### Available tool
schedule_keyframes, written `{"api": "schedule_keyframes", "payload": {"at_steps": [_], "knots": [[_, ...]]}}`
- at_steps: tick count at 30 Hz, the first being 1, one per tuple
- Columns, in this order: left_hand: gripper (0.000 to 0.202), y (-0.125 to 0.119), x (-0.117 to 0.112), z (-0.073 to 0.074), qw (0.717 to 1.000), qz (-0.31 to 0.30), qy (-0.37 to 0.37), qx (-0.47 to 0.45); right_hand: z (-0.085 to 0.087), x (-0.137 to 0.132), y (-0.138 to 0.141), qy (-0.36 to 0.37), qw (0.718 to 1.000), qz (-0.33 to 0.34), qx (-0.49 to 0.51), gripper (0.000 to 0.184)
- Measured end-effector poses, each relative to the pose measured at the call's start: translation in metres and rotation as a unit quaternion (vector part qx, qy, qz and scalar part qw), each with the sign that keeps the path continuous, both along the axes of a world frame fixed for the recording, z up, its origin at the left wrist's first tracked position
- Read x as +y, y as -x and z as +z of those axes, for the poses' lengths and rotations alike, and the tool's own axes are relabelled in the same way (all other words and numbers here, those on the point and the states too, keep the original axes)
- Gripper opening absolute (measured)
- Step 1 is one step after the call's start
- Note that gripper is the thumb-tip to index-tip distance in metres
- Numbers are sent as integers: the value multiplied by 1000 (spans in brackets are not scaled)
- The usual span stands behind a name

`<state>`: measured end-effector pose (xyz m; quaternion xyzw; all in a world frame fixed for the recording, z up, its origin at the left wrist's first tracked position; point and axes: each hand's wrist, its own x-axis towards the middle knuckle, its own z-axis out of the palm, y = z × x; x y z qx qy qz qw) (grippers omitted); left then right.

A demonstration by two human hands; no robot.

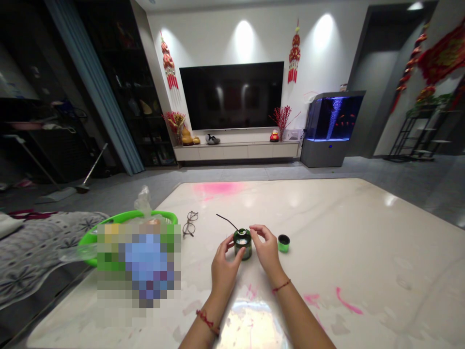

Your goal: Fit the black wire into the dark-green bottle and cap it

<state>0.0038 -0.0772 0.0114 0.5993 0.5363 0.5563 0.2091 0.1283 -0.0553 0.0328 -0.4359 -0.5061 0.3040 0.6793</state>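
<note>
Both my hands sit close together near the middle of a white marble table. Between them stands a green metallic canister, upright, with a thin black wire rising from its top toward the far left. My left hand curls against the canister's left side. My right hand has its fingertips on the upper right rim. A smaller green cylinder with a black top stands apart to the right. Part of the canister is hidden behind my fingers.
Wire-rimmed glasses lie left of my hands. A green basket with clear plastic sits at the table's left edge, partly behind a pixelated patch. A grey patterned blanket lies farther left. Pink stains mark the tabletop.
</note>
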Motion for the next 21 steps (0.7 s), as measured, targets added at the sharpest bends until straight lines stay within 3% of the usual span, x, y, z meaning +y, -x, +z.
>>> {"api": "schedule_keyframes", "payload": {"at_steps": [4, 11, 21], "knots": [[45, 0, 1, 0, 1000, -6, 9, -1, 1, -4, 2, -60, 994, -1, -96, 16], [44, 0, 1, 0, 1000, -3, 2, -8, -3, -5, 4, -95, 968, 3, -232, 36], [44, 0, 0, 0, 1000, 1, 6, -1, -6, -4, 4, -84, 971, 20, -224, 41]]}}
